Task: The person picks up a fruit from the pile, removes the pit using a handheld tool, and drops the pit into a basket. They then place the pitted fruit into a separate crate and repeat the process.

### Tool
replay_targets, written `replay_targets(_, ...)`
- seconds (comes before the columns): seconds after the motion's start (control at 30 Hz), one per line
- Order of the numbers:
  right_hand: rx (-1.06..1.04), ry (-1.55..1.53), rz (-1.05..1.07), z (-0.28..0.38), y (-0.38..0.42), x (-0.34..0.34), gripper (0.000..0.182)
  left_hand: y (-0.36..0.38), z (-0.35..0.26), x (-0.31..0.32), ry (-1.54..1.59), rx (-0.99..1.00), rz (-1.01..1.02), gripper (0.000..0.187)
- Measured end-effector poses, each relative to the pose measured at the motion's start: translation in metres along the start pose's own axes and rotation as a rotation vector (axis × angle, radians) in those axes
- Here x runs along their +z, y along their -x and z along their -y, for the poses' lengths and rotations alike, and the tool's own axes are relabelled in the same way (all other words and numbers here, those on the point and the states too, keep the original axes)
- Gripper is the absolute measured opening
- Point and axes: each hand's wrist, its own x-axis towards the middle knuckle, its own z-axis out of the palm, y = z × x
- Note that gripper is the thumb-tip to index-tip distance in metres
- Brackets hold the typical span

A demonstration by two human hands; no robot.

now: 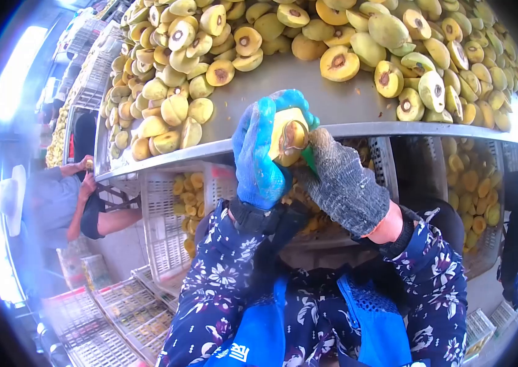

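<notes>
By table rim, L hand grips fruit, pit not out; R hand pinches green tool; far pile to go.

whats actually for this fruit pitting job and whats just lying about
In the job:
- stone-fruit half in the left hand
- green tool in the right hand
- halved fruit on the metal table
- white fruit crate

Seemingly just lying about:
- lower-left crates
- lower-right crates

The right grip partly hides the green tool; the top edge crops the fruit pile.
</notes>
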Motion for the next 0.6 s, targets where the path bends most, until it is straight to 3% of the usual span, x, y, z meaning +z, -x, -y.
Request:
replay_targets(0.1,-0.066,-0.083,-0.104,-0.004,-0.002,0.009,0.032,0.000,0.004,0.000,0.125,-0.095,-0.029,0.032)
replay_targets(0.23,-0.079,-0.075,-0.160,-0.008,-0.002,0.017,0.030,0.002,0.001,0.001,0.226,-0.117,-0.018,0.029)
replay_targets(0.3,0.062,-0.146,0.016,-0.005,0.003,0.014,0.044,0.005,0.005,-0.002,0.124,-0.091,-0.016,0.028)
replay_targets(0.33,0.072,-0.154,0.015,-0.005,0.003,0.015,0.044,0.006,0.005,-0.002,0.031,-0.036,-0.017,0.028)
replay_targets(0.37,0.075,-0.185,0.023,-0.005,0.004,0.016,0.043,0.007,0.003,0.001,0.227,-0.094,-0.071,0.026)
replay_targets(0.47,0.067,-0.223,0.025,-0.010,0.007,0.019,0.040,0.009,0.007,0.001,0.226,-0.009,-0.098,0.025)
replay_targets(0.53,0.055,-0.226,0.018,-0.009,0.010,0.020,0.039,0.010,0.007,-0.001,0.127,0.006,-0.080,0.026)
replay_targets(0.6,0.066,-0.301,0.006,-0.005,0.010,0.021,0.037,0.009,0.004,0.000,0.242,-0.057,0.008,0.028)
